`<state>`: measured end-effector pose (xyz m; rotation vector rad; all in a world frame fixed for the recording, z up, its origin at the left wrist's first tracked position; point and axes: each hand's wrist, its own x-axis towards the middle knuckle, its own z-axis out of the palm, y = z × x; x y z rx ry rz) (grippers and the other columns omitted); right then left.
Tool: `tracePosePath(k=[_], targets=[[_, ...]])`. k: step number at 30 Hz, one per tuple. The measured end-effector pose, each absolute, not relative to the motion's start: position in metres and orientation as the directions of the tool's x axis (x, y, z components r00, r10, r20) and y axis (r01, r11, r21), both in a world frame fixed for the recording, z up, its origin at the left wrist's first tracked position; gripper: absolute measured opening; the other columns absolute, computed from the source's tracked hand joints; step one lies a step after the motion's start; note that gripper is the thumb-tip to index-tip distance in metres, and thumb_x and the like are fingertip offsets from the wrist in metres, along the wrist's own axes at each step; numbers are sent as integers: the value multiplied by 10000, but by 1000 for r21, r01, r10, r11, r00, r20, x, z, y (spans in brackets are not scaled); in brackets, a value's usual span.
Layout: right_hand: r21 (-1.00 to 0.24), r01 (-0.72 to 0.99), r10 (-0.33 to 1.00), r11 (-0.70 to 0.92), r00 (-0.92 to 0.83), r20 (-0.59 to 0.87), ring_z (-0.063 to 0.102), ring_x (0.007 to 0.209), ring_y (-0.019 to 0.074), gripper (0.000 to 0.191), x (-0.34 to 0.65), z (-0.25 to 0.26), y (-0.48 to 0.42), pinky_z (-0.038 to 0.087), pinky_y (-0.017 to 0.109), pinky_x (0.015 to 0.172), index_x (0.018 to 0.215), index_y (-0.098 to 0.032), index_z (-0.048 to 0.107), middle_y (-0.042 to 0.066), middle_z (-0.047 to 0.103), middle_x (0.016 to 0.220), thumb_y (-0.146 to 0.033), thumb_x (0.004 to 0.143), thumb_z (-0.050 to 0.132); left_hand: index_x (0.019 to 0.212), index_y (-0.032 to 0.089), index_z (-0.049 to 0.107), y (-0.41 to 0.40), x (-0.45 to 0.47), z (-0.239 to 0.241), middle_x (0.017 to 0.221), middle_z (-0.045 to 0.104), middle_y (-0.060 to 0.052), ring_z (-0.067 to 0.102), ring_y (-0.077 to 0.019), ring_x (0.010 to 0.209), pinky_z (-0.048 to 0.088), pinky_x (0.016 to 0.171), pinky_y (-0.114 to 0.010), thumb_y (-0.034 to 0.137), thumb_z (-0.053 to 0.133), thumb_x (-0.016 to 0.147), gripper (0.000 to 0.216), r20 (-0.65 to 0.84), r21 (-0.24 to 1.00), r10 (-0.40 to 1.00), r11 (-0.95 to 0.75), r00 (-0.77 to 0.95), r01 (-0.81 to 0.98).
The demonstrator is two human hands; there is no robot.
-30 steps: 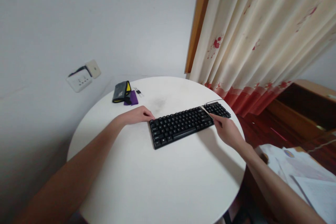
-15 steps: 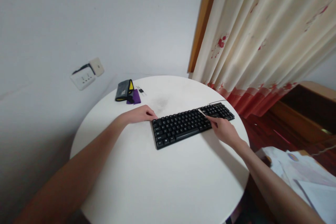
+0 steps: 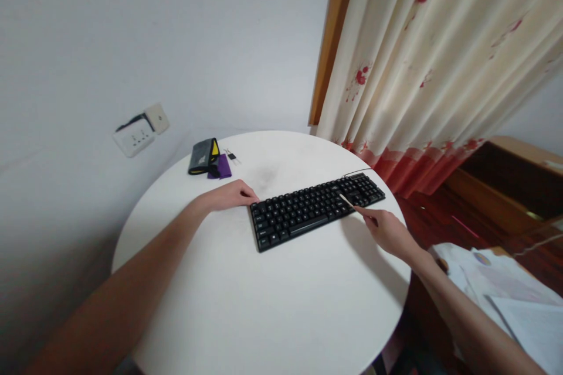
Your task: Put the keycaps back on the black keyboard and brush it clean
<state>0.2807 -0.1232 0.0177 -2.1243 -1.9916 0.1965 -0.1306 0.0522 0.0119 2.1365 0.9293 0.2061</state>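
Note:
A black keyboard (image 3: pixel 314 208) lies slantwise on a round white table (image 3: pixel 264 287). My left hand (image 3: pixel 231 194) rests on the table, fingers curled against the keyboard's left end. My right hand (image 3: pixel 387 228) is closed round a thin pale stick (image 3: pixel 345 200), perhaps a small brush. The stick's tip touches the keys near the keyboard's right end, while the hand itself sits just off the front right corner.
A grey and yellow pouch (image 3: pixel 203 156), a purple cloth (image 3: pixel 221 167) and a small clip (image 3: pixel 231 156) lie at the table's far left. A wall socket (image 3: pixel 134 135) is behind. A flowered curtain (image 3: pixel 422 70) hangs at the right, with papers (image 3: pixel 505 287) lower right.
My right hand has drawn back towards me and to the right, dragging the stick's tip down across the keys near the right end. The left hand stays put.

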Motion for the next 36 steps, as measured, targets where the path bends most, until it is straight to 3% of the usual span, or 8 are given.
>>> tracePosePath(k=[12,18,24,28,36], targets=[[-195,970,989,-146,150,5,696,750,236,461,286,9,-177,402,283,611,1348,-315,590,98,745,905,-319,932,391,895,178,787,50,-128,15,927,773,-48,681,-216,889,471,793,-254,411,631,801,295,-164,726,688,-401,707,559],[-329,932,975,-150,194,105,697,746,247,476,293,24,-169,462,290,606,1330,-226,615,104,750,866,-348,915,415,896,181,788,51,-129,15,931,773,-50,678,-221,896,473,802,-259,426,638,794,305,-166,726,684,-402,710,558],[-429,903,961,-25,140,240,683,970,252,435,277,31,-115,506,316,801,1294,-229,641,94,719,1147,-328,947,398,886,179,788,51,-130,13,912,770,-53,675,-221,879,468,794,-263,452,631,803,325,-163,716,684,-414,711,563],[-393,919,973,18,74,220,674,1015,238,421,256,29,-75,490,309,854,1294,-262,637,71,724,1141,-279,963,379,896,171,785,51,-130,14,918,770,-56,676,-220,882,466,793,-262,435,631,806,318,-162,720,678,-416,717,556],[-199,979,989,-43,70,130,685,962,246,431,244,21,-53,494,333,820,1330,-331,599,70,735,1088,-293,973,362,871,174,784,51,-130,13,883,771,-44,671,-217,865,468,780,-258,438,632,798,313,-161,728,683,-406,713,553]])
